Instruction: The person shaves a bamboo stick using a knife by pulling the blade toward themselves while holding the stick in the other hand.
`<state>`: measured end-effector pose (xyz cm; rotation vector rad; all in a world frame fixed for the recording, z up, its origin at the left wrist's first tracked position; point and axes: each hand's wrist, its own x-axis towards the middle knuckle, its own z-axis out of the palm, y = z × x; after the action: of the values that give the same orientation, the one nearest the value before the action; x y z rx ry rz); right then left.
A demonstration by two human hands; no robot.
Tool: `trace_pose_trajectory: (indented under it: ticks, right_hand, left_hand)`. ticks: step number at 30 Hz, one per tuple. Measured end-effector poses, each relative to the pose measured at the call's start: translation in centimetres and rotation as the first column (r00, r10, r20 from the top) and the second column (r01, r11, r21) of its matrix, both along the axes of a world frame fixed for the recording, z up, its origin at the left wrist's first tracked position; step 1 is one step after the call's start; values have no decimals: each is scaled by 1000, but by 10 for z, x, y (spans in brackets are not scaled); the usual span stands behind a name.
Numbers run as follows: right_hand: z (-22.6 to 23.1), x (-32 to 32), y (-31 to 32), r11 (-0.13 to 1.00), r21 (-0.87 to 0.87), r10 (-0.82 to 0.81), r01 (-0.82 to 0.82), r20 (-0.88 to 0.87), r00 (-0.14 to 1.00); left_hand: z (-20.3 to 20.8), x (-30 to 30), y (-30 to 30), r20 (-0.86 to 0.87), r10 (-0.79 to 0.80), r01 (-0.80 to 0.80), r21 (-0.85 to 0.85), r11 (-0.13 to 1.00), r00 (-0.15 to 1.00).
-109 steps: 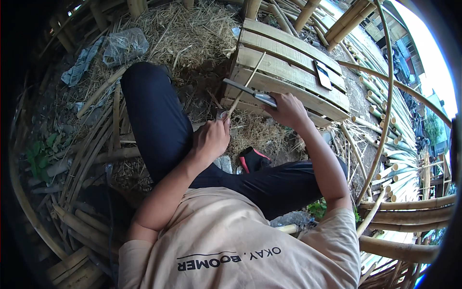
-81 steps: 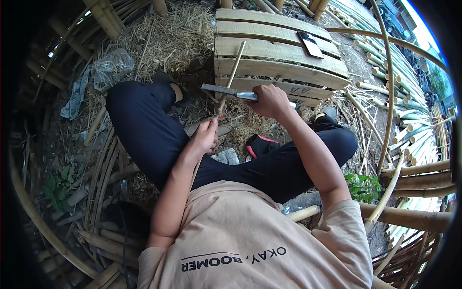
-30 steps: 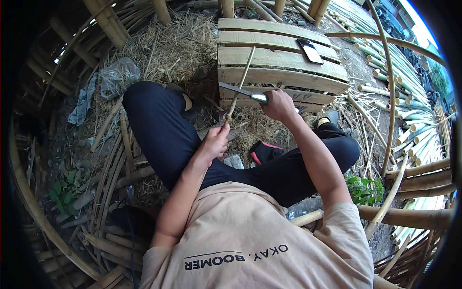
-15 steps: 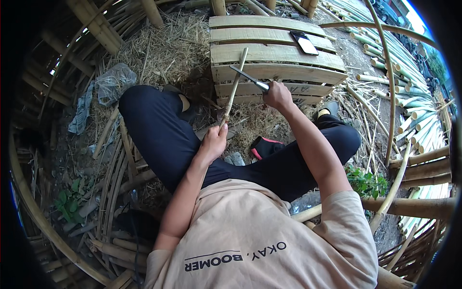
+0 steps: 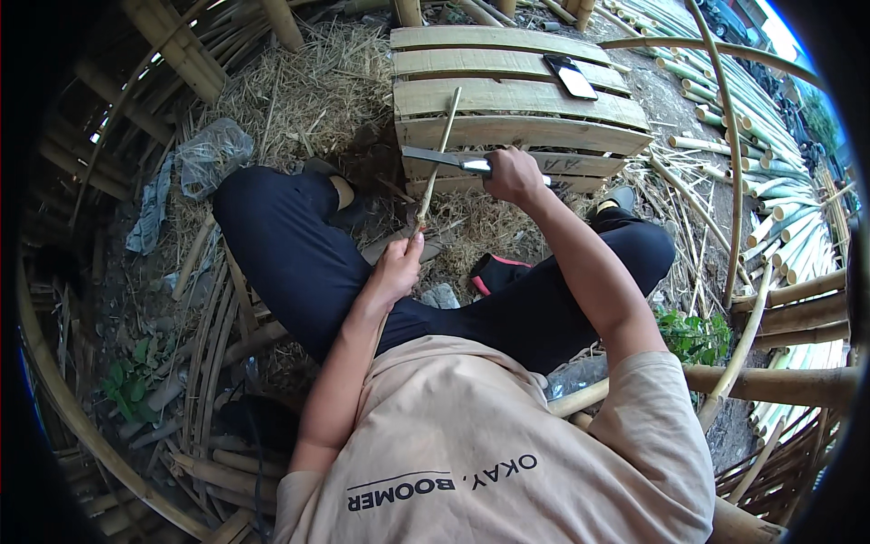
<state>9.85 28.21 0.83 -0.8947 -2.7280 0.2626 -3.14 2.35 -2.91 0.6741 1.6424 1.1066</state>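
Observation:
My left hand (image 5: 396, 270) is closed around the lower part of a thin bamboo strip (image 5: 443, 145), which slants up and away toward a slatted wooden crate (image 5: 489, 95). In my right hand (image 5: 517, 175) is the handle of a knife (image 5: 433, 156), its blade pointing left. The blade lies across the strip, about midway between my left hand and the strip's far tip. The strip's far end overlaps the crate's slats in view. Below my left hand, the strip's lower end runs along my forearm and is partly hidden.
A phone (image 5: 571, 77) lies on the crate. Between my legs is a black and pink item (image 5: 497, 272). Bamboo poles (image 5: 779, 181) are stacked at the right; straw (image 5: 308, 91) and a clear plastic bag (image 5: 215, 154) lie at the left. A bent bamboo pole (image 5: 736, 136) rises at the right.
The knife has moved down the bamboo strip toward my left hand, its blade turning closer to level. My right hand has shifted slightly left; my left hand keeps its grip.

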Motion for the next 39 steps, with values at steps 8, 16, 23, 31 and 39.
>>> trace_pose_trajectory:
  ticks: [8,16,23,31,39]
  right_hand:
    - [-2,-1,9,999,-28,-45,45,-10,999]
    - [14,0,10,987,-65,-142,144,46,989]
    - [13,-2,6,992,-56,-113,116,53,992]
    - [19,-5,5,995,-5,-99,99,53,994]
    - [19,-3,9,993,-45,-103,106,75,992]
  left_hand:
    - [-17,-4,0,-313,24,-14,35,999,949]
    - [4,8,-1,-533,45,-22,49,999,845]
    - [1,7,-3,-521,51,-29,49,998,852]
    - [-12,-2,-5,-166,8,-7,10,1000,986]
    - [0,1,-9,-4,16,-16,-16,1000,1000]
